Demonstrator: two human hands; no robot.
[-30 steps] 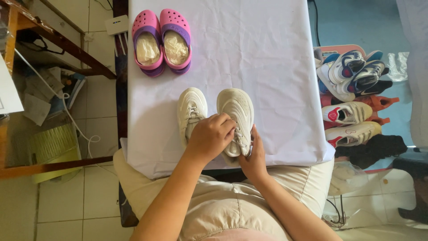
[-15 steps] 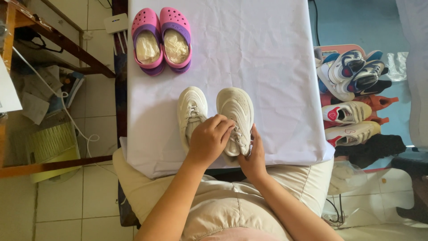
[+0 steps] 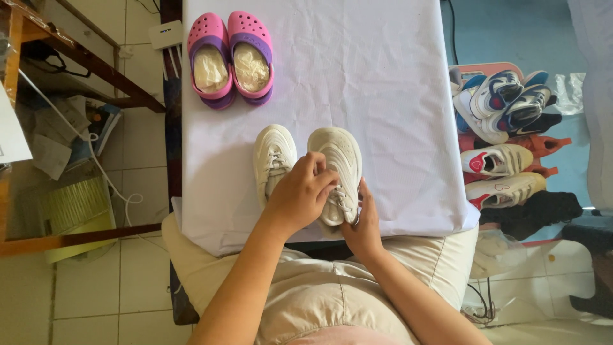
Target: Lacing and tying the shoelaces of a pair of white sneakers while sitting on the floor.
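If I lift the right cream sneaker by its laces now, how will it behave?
The cream sneaker looks small and soft, so probably light. Its laces seem loose under the left hand, so it would likely dangle and swing. Its flat sole on the white cloth suggests it slides rather than rolls; the cloth may wrinkle.

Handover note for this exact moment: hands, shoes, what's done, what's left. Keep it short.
Left hand: fingers at the laces of the right-side white shoe.
Right hand: grip on that shoe's heel end.
Other white shoe lies beside it on the white cloth. Pink clogs sit stuffed with paper at the far left corner.
Done: cannot tell if any laces are tied.
Left: probably the laces of both white shoes.
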